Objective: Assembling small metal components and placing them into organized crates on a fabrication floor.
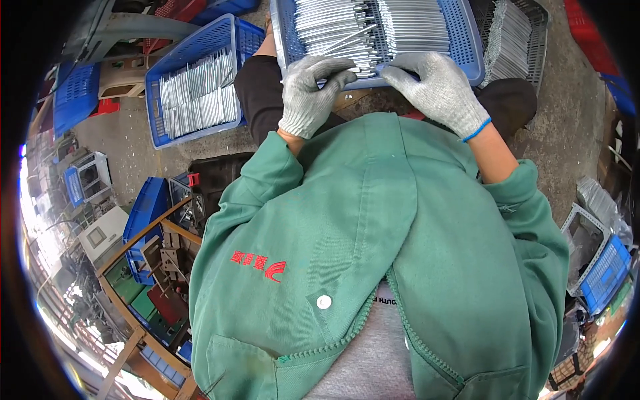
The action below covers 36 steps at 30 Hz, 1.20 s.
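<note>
Head view, looking down past my green jacket (373,267). Both gloved hands rest at the near rim of the blue crate (467,40) on my lap. My left hand (310,93) is curled, fingers pinched on a few of the metal strips (360,27) at the crate's near edge. My right hand (437,87) lies spread, flat on the rim just beside the strips. Judgement: the crate ahead of my hands is well filled with neat rows, so sorting looks far along. A second crate (197,83), well left of my left hand, also holds strips.
</note>
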Available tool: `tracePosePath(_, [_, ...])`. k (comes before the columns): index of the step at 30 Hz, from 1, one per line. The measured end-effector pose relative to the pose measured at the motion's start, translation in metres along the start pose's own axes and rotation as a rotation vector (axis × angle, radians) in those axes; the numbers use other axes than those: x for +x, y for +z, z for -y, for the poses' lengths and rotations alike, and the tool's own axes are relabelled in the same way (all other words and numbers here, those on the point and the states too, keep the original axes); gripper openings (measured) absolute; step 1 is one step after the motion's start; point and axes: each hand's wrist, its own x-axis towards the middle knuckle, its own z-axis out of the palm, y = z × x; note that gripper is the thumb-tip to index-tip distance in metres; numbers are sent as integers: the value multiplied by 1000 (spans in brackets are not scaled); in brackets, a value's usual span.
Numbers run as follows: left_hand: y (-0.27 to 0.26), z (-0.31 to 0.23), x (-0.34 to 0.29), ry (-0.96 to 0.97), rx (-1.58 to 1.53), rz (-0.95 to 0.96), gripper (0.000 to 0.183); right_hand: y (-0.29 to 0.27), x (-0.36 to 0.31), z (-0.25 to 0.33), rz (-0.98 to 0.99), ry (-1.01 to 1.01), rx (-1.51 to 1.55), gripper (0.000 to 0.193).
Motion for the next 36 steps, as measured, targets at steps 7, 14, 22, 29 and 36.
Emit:
tracePosePath(7, [16, 29, 1, -344, -336, 23, 19, -7, -17, -17, -91, 86, 3, 36])
tracePosePath(14, [48, 80, 24, -333, 152, 187, 18, -4, -36, -32, -58, 259, -121, 32])
tracePosePath(22, [79, 101, 51, -192, 522, 388, 32, -9, -46, -46, -54, 366, -96, 31])
tracePosePath(29, [122, 124, 81, 121, 636, 289, 45, -3, -48, -80, -112, 358, 1, 35])
tracePosePath(36, [130, 130, 105, 207, 716, 455, 41, -6, -54, -102, -154, 380, 299, 23])
